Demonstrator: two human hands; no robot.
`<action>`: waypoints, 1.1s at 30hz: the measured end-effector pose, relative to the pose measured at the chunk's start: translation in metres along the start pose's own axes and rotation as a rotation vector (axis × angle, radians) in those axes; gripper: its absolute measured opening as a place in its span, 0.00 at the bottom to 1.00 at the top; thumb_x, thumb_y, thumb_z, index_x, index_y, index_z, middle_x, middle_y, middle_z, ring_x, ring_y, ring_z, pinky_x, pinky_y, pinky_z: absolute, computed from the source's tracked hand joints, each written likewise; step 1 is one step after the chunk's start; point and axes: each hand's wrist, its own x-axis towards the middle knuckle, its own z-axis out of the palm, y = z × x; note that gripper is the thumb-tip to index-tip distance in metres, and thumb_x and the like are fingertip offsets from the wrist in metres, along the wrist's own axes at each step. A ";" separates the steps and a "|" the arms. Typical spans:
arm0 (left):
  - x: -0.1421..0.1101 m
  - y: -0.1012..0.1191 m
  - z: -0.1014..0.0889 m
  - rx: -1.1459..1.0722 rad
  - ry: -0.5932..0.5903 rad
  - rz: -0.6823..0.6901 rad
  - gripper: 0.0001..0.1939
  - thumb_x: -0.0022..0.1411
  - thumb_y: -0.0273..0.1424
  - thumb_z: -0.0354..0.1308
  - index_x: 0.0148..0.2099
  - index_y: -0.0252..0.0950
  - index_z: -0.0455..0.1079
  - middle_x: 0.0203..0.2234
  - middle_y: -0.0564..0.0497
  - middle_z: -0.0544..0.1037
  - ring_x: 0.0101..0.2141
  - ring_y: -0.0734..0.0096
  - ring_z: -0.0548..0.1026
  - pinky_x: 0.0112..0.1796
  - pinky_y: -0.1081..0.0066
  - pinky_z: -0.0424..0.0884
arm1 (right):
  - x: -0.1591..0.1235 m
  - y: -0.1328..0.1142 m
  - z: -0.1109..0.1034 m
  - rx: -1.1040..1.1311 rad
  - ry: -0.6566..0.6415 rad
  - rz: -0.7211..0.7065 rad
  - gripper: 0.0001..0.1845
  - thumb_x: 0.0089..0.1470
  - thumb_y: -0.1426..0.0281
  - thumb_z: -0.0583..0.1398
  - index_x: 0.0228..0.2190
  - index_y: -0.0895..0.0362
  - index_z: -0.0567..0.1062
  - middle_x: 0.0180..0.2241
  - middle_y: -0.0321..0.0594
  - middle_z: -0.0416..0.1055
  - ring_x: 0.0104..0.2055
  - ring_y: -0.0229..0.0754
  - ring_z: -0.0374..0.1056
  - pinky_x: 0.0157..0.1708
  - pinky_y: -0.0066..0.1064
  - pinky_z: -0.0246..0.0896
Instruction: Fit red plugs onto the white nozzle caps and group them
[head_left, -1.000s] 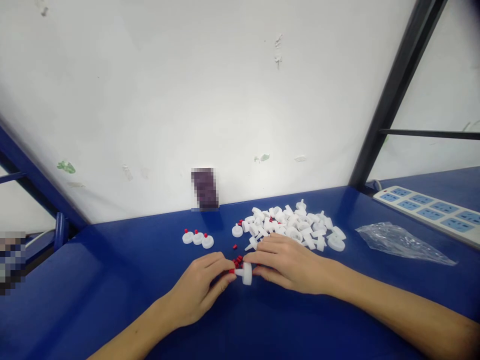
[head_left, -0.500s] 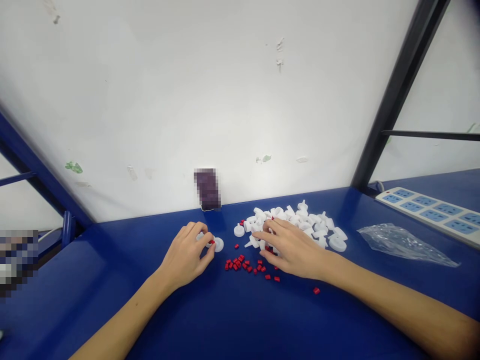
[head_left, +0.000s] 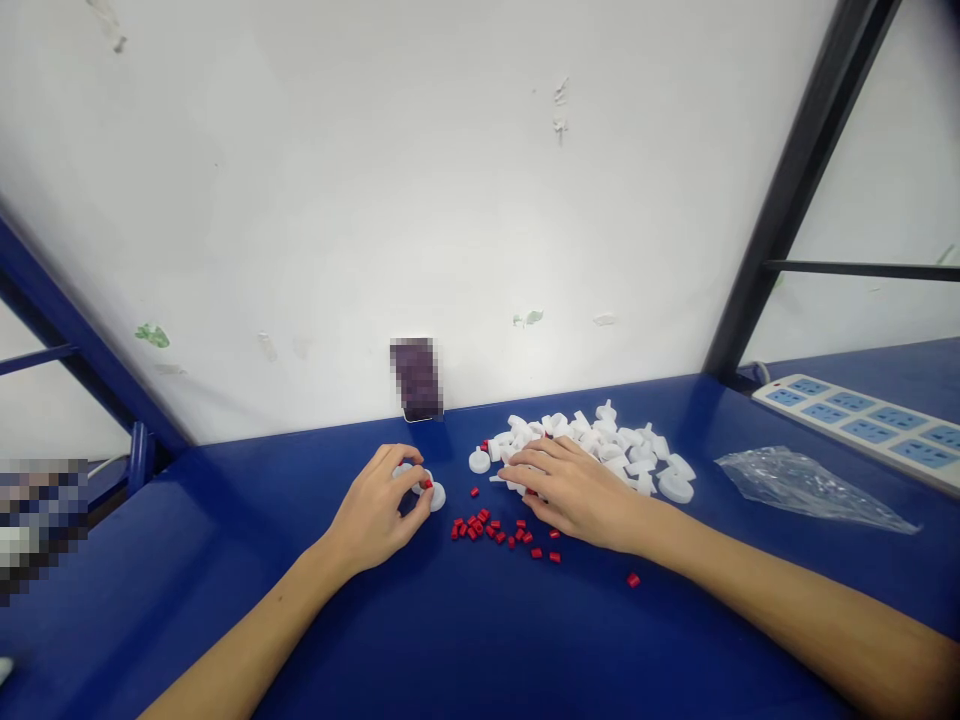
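My left hand [head_left: 375, 512] is closed, thumb and fingers curled round white plastic nozzle caps. One white cap [head_left: 437, 497] shows its round base past the fingertips, and a small red tip cap [head_left: 428, 484] sits between thumb and index finger. Over the near left side of a heap of white nozzle caps [head_left: 637, 455] lies my right hand [head_left: 581, 495], its fingers stretched out and its fingertips among the pieces. What is under that palm is hidden. Small red tip caps [head_left: 478, 525] are scattered on the blue table [head_left: 450, 630] between and in front of both hands.
A single white cap [head_left: 479, 460] stands left of the heap. Against the wall leans a blurred phone-like object [head_left: 417, 380]. On the right lie a clear plastic bag [head_left: 802, 488] and a white power strip [head_left: 862, 415]. A dark post [head_left: 795, 190] rises behind them.
My right hand's fingers have straightened and lowered over the heap, covering the red piece that showed by its fingertips. My left hand has barely moved; the white cap base there has tilted slightly.
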 end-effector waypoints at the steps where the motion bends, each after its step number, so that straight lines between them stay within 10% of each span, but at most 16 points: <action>1: 0.000 0.000 0.001 -0.004 -0.007 0.002 0.10 0.68 0.31 0.50 0.36 0.36 0.70 0.43 0.43 0.70 0.44 0.58 0.69 0.42 0.61 0.70 | 0.000 -0.001 -0.001 -0.001 -0.006 0.001 0.18 0.64 0.71 0.56 0.55 0.53 0.69 0.51 0.45 0.71 0.53 0.52 0.65 0.54 0.51 0.61; 33: -0.003 -0.009 0.009 0.127 0.098 -0.188 0.14 0.69 0.34 0.50 0.52 0.39 0.71 0.53 0.40 0.68 0.53 0.48 0.66 0.49 0.48 0.68 | 0.003 -0.001 0.003 0.011 -0.037 -0.050 0.21 0.64 0.69 0.56 0.57 0.51 0.68 0.58 0.46 0.67 0.60 0.54 0.61 0.58 0.55 0.57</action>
